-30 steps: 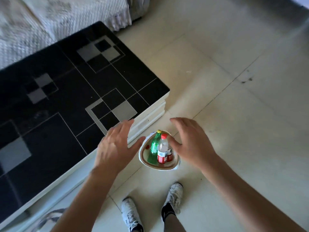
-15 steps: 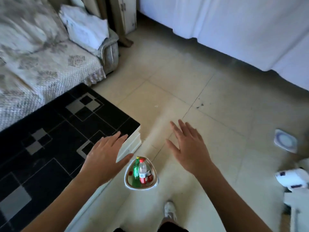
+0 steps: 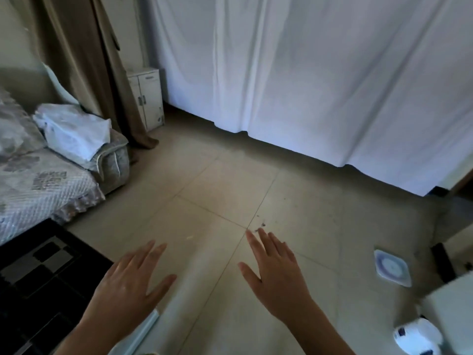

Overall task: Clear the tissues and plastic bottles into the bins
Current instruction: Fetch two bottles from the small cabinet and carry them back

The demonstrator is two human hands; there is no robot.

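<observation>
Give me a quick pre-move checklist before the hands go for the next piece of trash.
1. Left hand free: ok, fingers straight, holding nothing.
2. Right hand free: ok, fingers spread, empty.
3. Bin in view: not ok, none visible.
4. Plastic bottles in view: not ok, none visible.
5. Tissues located: cannot tell; a white tissue pack lies on the sofa arm, loose tissues not seen.
6. Floor ahead passable: ok, only small dark specks.

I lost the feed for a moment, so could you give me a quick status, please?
Left hand open, right hand open, both empty. No bin or bottles in view.
</observation>
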